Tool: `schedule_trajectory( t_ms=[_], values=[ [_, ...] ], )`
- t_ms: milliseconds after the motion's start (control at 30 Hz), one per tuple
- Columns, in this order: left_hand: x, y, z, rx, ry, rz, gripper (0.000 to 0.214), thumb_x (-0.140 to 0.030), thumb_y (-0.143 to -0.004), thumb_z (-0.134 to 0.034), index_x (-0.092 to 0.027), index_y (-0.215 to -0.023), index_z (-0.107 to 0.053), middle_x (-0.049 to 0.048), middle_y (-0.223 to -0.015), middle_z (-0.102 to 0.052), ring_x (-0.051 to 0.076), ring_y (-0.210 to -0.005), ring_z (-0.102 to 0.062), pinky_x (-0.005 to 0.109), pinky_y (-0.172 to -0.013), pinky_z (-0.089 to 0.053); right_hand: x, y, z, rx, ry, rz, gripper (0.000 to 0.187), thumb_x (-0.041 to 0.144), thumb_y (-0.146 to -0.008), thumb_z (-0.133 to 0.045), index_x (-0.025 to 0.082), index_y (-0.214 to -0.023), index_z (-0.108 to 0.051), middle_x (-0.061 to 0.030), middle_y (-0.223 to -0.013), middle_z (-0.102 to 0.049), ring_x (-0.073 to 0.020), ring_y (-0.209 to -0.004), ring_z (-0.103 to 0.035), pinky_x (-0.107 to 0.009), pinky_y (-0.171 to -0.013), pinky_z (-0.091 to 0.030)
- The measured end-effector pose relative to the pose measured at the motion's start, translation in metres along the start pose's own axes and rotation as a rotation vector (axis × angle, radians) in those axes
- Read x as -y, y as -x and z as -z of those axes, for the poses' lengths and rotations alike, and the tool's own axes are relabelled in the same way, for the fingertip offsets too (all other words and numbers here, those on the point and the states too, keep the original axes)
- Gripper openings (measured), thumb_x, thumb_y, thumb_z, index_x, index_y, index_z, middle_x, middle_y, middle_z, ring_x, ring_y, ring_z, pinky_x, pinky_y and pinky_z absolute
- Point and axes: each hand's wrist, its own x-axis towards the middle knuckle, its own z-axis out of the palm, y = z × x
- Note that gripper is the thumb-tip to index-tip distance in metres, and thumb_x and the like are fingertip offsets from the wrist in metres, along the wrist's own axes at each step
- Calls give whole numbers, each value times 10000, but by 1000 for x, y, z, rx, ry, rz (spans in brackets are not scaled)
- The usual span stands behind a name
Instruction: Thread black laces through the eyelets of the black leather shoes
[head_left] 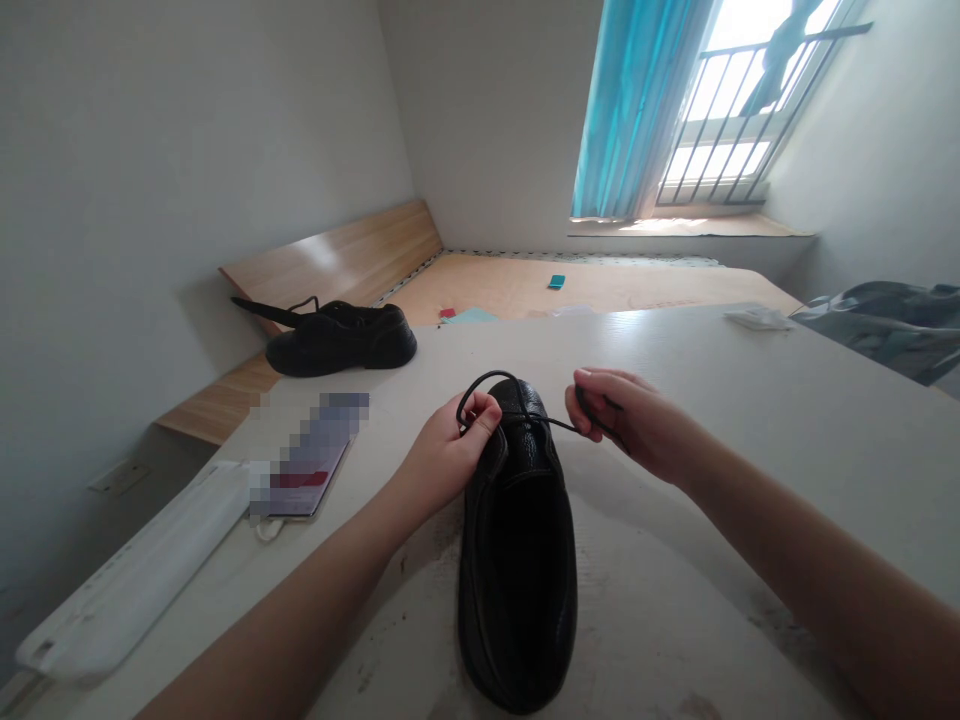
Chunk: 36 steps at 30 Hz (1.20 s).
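Observation:
A black leather shoe (474,580) stands upright on the white table, its toe pointing away from me and its opening toward me. My left hand (459,440) is closed at the left side of the lacing, thumb and fingers pinching a black shoelace (491,374) that arches in a loop over the front of the shoe. To the right of the shoe, my right hand (626,415) is closed round the other part of the lace. That part runs taut from the lacing to my right fingers, and its loose end hangs by the palm.
Another black shoe (341,340) lies at the table's far left. A phone (322,455) and a long white plastic case (142,570) are on the left. A small clear packet (757,318) sits at the far right, near a plastic bag (885,320). A bed (637,285) stands beyond the table (675,580).

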Motion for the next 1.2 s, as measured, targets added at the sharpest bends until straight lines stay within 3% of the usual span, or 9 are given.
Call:
schedule_trajectory(
  t_ms=[100,233,333,533,733,867,1000,1100,1200],
  values=[
    [-2,1,-1,-12,-27,-60,257,-357,-896,-490,-175,-717,-521,-23,-663,-463,126,-642,-428,239,-619,-352,-5,3,-7,78,82,-12,334,512,-879,-554,193,-782,-538,13,-620,-559,-98,-528,-459,-208,-465,-374],
    [-4,4,0,31,1,-68,309,-420,-916,-460,-180,-726,-501,-28,-648,-444,126,-621,-413,243,-601,-341,-8,4,-10,106,145,-81,572,679,-831,-506,183,-1099,-600,27,-611,-528,-130,-566,-532,-257,-533,-462],
    [-6,5,0,39,33,-69,326,-437,-916,-465,-179,-719,-501,-24,-652,-447,127,-622,-413,243,-598,-342,-8,4,-9,115,247,-85,619,711,-809,-502,165,-1051,-666,13,-647,-514,-130,-608,-531,-283,-604,-473],
    [-8,9,-1,-32,78,-106,272,-416,-907,-504,-180,-778,-544,-10,-715,-523,127,-677,-470,228,-626,-373,-5,6,-13,108,496,149,288,475,-872,-571,225,-969,-676,-37,-983,-546,-182,-951,-510,-310,-832,-413],
    [-17,10,1,-96,207,-75,255,-391,-852,-579,-187,-712,-520,-35,-624,-457,102,-572,-400,207,-526,-326,-5,9,-18,169,97,40,152,350,-849,-596,203,-877,-624,-30,-920,-564,-178,-911,-515,-305,-829,-412],
    [-22,8,5,-167,206,-86,168,-310,-799,-628,-182,-715,-558,-36,-630,-449,97,-582,-389,201,-534,-316,-1,5,-15,17,-239,7,125,307,-794,-600,200,-734,-622,-31,-848,-595,-181,-896,-559,-323,-855,-437],
    [-17,4,9,-202,249,-69,164,-161,-688,-661,-190,-848,-641,-45,-645,-405,99,-619,-384,201,-582,-323,8,1,-7,-147,-339,18,339,310,-813,-563,205,-548,-379,28,-569,-324,-121,-543,-373,-294,-607,-421],
    [-13,3,12,-232,325,-116,245,-126,-649,-612,-196,-877,-673,-29,-687,-430,113,-657,-402,212,-608,-338,12,1,0,-306,-80,145,347,335,-835,-547,212,-582,-343,45,-556,-230,-112,-495,-193,-270,-457,-208],
    [-13,4,16,-387,241,-184,204,-131,-669,-583,-200,-837,-676,-21,-684,-442,120,-625,-385,226,-581,-323,12,3,2,-478,417,306,340,380,-854,-542,216,-607,-375,32,-560,-307,-116,-510,-246,-282,-486,-184]
  ],
)
